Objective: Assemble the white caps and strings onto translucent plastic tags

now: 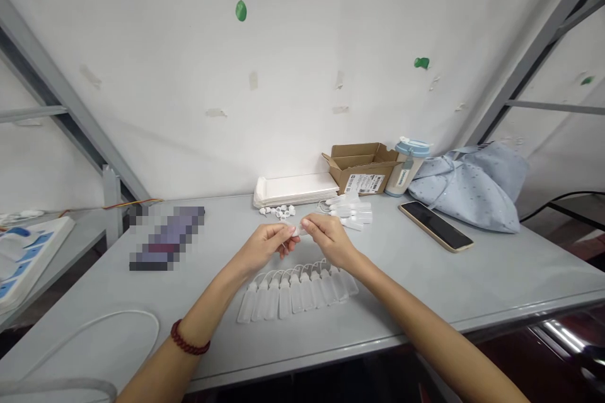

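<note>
My left hand (261,249) is closed in a pinch around a small white plastic piece (296,232). Close beside it, my right hand (332,240) pinches the same piece or a part joined to it; the fingers hide most of its shape. Below both hands, a row of translucent plastic squeeze bottles (284,301) with thin bent tubes lies flat on the grey table (373,321). Just beyond my left fingers is a small pile of white caps (278,211). More translucent bottles (353,209) lie loosely behind my right hand.
At the back stand a stack of white flat packs (297,189), an open cardboard box (363,177) and a lidded cup (405,170). A phone (437,227) and a light-blue cloth bag (467,192) are right; a pixelated item (170,239) and a cable (118,313) are left.
</note>
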Demonstrator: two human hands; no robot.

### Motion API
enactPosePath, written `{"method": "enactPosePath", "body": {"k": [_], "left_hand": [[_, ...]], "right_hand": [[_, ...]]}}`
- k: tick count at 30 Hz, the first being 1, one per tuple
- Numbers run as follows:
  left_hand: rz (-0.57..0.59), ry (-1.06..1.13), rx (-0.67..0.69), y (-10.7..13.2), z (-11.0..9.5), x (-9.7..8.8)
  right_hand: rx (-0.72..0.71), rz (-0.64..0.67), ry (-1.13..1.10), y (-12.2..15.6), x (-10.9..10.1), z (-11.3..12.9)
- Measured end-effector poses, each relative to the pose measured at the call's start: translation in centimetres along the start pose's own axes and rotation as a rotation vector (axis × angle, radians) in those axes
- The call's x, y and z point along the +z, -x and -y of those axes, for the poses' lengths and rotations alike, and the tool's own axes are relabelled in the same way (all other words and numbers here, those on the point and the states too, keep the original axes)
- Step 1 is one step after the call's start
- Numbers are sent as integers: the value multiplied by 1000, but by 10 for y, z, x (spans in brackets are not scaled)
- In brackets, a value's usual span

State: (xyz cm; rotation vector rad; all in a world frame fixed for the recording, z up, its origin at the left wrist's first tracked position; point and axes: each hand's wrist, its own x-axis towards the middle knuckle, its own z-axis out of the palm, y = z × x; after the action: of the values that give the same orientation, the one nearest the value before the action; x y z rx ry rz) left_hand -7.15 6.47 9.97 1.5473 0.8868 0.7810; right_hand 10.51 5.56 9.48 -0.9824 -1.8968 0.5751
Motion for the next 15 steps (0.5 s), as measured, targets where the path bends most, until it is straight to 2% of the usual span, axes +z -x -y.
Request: {"method": "enactPosePath", "body": {"k": [3, 7, 11, 15], "left_hand": [[-12, -133, 37, 3, -2, 3], [-85, -413, 135, 5, 1, 8], [-166, -673, 366, 3, 8, 13], [-186, -785, 527, 1, 15, 14]], "right_hand": [[69, 8, 27, -1, 0, -3], [141, 39, 65, -4, 0, -8], [156, 48, 105, -6, 1, -13], [199, 48, 60, -6, 1, -18]]}}
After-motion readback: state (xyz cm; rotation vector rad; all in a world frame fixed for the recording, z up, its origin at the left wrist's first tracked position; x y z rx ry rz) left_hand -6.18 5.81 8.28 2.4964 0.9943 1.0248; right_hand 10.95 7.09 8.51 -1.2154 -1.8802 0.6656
